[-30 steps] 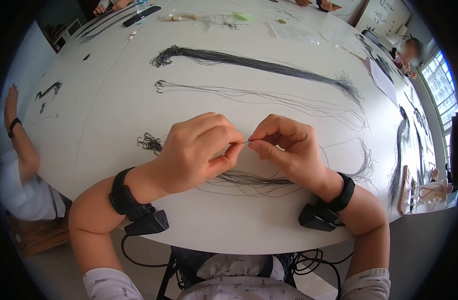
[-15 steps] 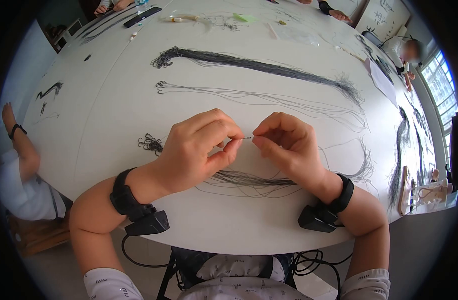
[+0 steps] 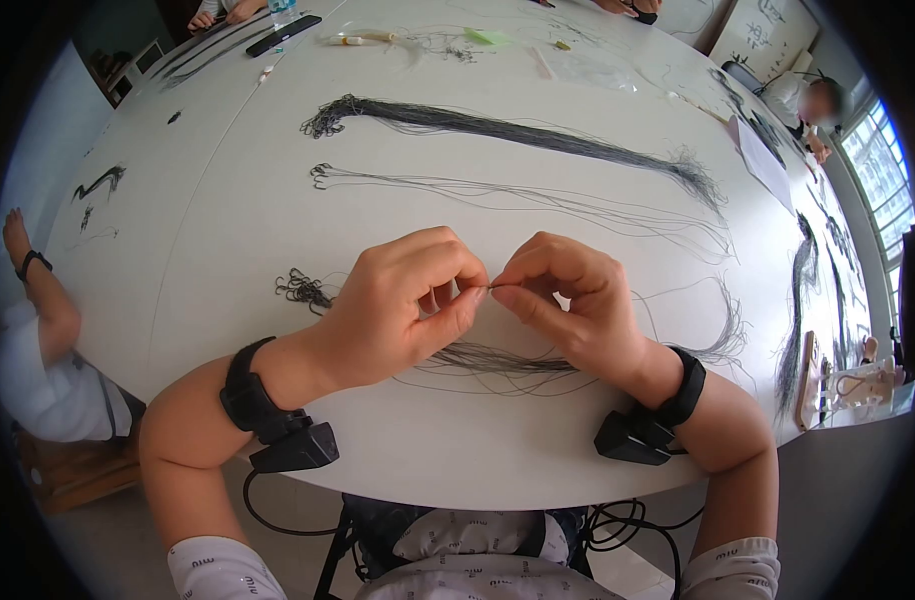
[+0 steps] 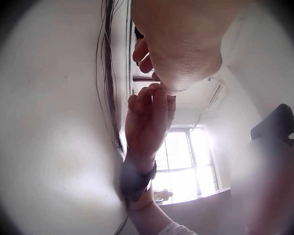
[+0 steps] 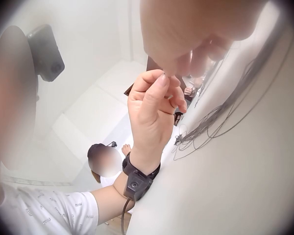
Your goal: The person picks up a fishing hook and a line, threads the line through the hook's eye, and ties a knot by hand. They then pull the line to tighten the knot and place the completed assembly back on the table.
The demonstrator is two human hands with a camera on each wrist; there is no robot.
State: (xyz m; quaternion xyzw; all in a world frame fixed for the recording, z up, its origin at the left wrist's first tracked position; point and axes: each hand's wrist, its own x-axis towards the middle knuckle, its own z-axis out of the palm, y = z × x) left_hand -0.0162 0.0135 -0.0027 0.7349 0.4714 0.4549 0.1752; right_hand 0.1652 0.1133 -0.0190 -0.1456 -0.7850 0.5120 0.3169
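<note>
In the head view the left hand [image 3: 403, 295] and right hand [image 3: 578, 300] meet above the table, thumb and index fingertips of each pinching a tiny dark piece [image 3: 491, 288] between them. Most of that piece is hidden by the fingertips. Under the hands lies a bundle of thin dark lines [image 3: 508, 358], with a cluster of hooks [image 3: 303, 288] at its left end. The right wrist view shows the left hand [image 5: 152, 105] with thumb and index finger together, beside the blurred right hand [image 5: 196, 29]. In the left wrist view the right hand [image 4: 147, 117] touches the left hand [image 4: 181, 44].
Farther back lie a thick line bundle [image 3: 498, 124] and a thinner one [image 3: 498, 190]. A black phone-like object [image 3: 284, 34], a clear plastic bag [image 3: 593, 70] and a paper sheet [image 3: 763, 160] are beyond. Other people sit around the table; a clip stand [image 3: 858, 385] is at the right edge.
The hands were slightly apart half a second ago, with a short dark piece sticking out of the left fingertips; now the fingertips meet, slightly lower. A person's hand at the far edge has moved left.
</note>
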